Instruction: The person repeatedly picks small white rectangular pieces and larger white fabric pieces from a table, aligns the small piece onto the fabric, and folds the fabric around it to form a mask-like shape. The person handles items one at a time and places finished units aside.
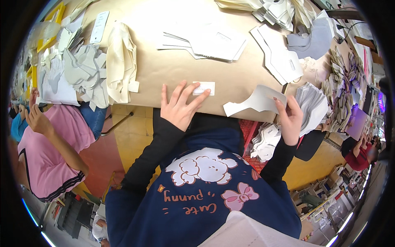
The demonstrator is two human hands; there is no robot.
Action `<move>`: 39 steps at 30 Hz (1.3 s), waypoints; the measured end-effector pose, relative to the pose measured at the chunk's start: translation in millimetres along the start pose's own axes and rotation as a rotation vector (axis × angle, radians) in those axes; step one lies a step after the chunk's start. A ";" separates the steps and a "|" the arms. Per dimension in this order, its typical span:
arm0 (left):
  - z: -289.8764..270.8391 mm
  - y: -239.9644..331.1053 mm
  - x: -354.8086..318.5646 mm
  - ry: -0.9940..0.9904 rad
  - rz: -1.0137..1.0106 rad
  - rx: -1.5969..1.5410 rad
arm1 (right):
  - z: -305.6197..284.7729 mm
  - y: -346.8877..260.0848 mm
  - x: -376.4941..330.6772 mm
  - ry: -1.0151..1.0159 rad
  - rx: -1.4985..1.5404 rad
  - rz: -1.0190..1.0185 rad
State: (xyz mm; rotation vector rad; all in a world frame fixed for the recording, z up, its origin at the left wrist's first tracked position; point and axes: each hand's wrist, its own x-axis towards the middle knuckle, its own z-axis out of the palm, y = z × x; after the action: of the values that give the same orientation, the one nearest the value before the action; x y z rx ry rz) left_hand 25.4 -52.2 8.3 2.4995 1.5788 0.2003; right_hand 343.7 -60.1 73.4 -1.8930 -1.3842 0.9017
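My left hand [177,108] lies on the brown-covered table [164,70] with its fingers spread. Two of its fingertips touch a small white printed card [209,86] near the table's front edge. To the right, my right hand [291,118] pinches the right end of a pale grey, curved cut piece [256,100] between thumb and fingers. The piece's narrower end reaches left over the table edge area, apart from the card. It looks thin and flexible; its material I cannot tell.
White cut pieces [220,43] are stacked ahead, with another stack [277,55] to the right. Cream pieces [121,61] and grey pieces [84,72] lie left, near a white phone-shaped object [99,26]. A red crate [248,128] stands below the edge. A person in pink [55,142] sits left.
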 end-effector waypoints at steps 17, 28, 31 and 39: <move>-68.9 -21.7 2.4 -0.040 -0.132 -0.445 | 105.5 -55.6 -15.2 -0.309 0.686 0.164; -67.4 -24.5 10.1 0.112 -0.262 -0.837 | 128.2 -50.0 -12.1 -0.294 0.758 0.235; -36.8 -23.6 19.7 -0.103 -0.521 -1.219 | 133.3 -48.4 -10.8 -0.261 0.788 0.258; -16.4 -26.6 25.6 0.012 -0.241 -0.803 | 132.3 -37.7 -2.7 -0.139 0.185 -0.131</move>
State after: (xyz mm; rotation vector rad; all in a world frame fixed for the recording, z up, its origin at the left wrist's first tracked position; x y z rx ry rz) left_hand 9.6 -16.6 18.9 1.6850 1.4009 0.6613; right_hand 215.2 -41.5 27.9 -1.6088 -1.4336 1.0729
